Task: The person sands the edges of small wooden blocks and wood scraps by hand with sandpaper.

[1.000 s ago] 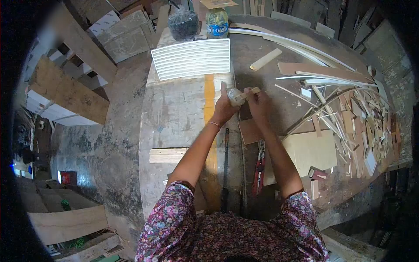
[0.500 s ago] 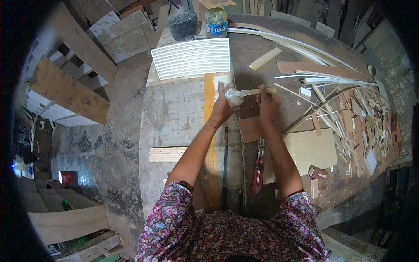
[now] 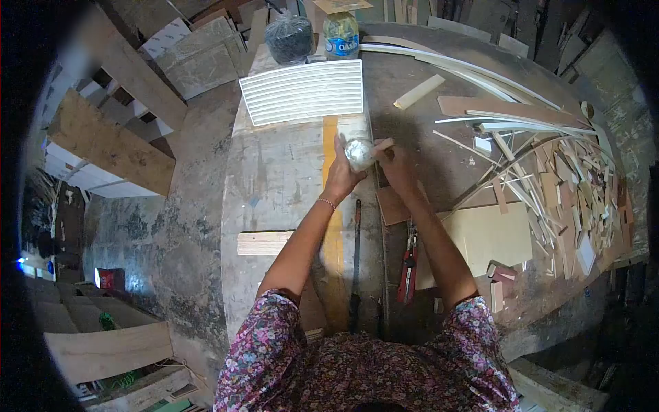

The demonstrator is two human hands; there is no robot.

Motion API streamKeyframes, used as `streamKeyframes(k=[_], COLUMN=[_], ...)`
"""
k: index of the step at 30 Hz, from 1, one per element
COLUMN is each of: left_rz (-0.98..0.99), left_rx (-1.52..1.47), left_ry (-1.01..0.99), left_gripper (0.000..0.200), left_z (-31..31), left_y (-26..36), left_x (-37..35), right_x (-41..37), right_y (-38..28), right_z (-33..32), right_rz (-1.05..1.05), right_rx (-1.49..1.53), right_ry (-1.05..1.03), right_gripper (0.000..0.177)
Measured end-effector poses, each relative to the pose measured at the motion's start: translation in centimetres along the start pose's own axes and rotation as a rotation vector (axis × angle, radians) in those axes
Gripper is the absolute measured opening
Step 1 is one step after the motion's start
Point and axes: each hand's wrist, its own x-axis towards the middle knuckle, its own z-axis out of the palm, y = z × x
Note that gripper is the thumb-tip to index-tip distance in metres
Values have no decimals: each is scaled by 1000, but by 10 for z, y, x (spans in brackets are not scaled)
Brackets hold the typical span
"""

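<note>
Left hand [image 3: 341, 176]: fingers curled around a pale round container [image 3: 358, 152], held just above the tabletop [image 3: 274, 178] near its middle. Right hand [image 3: 396, 169]: fingers pinched on a thin wood strip [image 3: 382, 144], its tip at the container. Beyond the hands: white slatted panel [image 3: 302, 91], water bottle [image 3: 341, 34]. Right: heap of wood offcuts [image 3: 570, 192]. Near edge: red-handled pliers [image 3: 408, 264].

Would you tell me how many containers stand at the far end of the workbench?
2: a dark wrapped tub and a blue-labelled bottle beside it, both behind the white slatted panel. Others may be hidden.
</note>
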Motion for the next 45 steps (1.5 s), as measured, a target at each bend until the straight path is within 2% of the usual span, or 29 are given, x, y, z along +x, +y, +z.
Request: streamKeyframes(k=[2, 5, 6, 8, 11, 14, 18, 20, 21, 23, 25, 27, 29, 31, 33, 35, 36, 37, 38, 39, 40, 43, 45], left_rz=[-60, -116, -127, -15, 93, 204, 246, 225, 214, 229, 205, 126, 88, 154, 135, 61, -4, -47, 33, -53, -139, -306, -399], left_rx=[-13, -61, -82, 7, 182, 207, 244, 229, 222, 176, 184, 250, 263, 347, 406, 419, 399, 378, 497, 459, 418, 241, 59], left_ry=[-37, -78, -89, -41, -8, 15, -99, -104, -106, -39, -9, -13, -17, 98, 149, 170, 160, 159, 205, 179, 151, 181, 238], left_gripper=[117, 115, 113, 109, 104, 90, 64, 61, 59, 60, 61, 63, 65, 59, 55, 50, 48, 45, 41, 39, 38, 32, 32], left_z=[-6, -17, -20, -22, -28, -27, -23, -22, -21, -23, -34, -55, -80, -104, -132, -155, -165, -178, -184, -192, -198, -207, -203], left_y=[-5, -1, 1, 5, 23, 33, 47, 56, 59, 56, 54, 55, 51, 42, 36, 34, 35, 34, 19, 17, 19, 6, -8], left_x=[-1, -3, -2, 1, 5, 17, 50, 64, 69, 75, 74, 62, 47, 21, -14, -61, -87, -106, -131, -153, -177, -238, -271], right_x=[3, 11, 16, 31, 58, 88, 116, 129, 137, 158, 183, 179, 178, 162, 154, 149, 139, 129, 124, 118, 108, 56, 4], right_y=[16, 6, 8, 18, 23, 64, 73, 71, 81, 123, 187, 196, 195, 173, 207, 183, 157, 150, 155, 157, 148, 87, -1], right_z=[7, -6, -9, -13, -9, 3, 7, 6, 7, 12, 18, 8, -17, -18, -48, -61, -75, -96, -112, -126, -129, -149, -128], right_rz=[26, 124, 91, 26, 102, -262, -130, -12, -18, -35, 39, 75, 114, 81, -175, -2, 325, 144, 211, 273, 552, 461, 328], right_rx=[-184, -231, -242, -262, -358, -633, -690, -724, -761, -831, -827, -702, -699, -614, -988, -1005, -843, -962, -673, -386, 318, 481, 476], right_ry=[-155, -244, -205, -125, -94, 116, 85, 69, 83, 107, 7, 0, 91, 463, 280, 177, 156, 11, 27, 63, 240, 149, 84], right_gripper=[23, 28, 29, 30, 30, 32, 42, 48, 50, 55, 60, 59, 50, 36, 33, 32, 34, 32, 29, 26, 23, 28, 29])
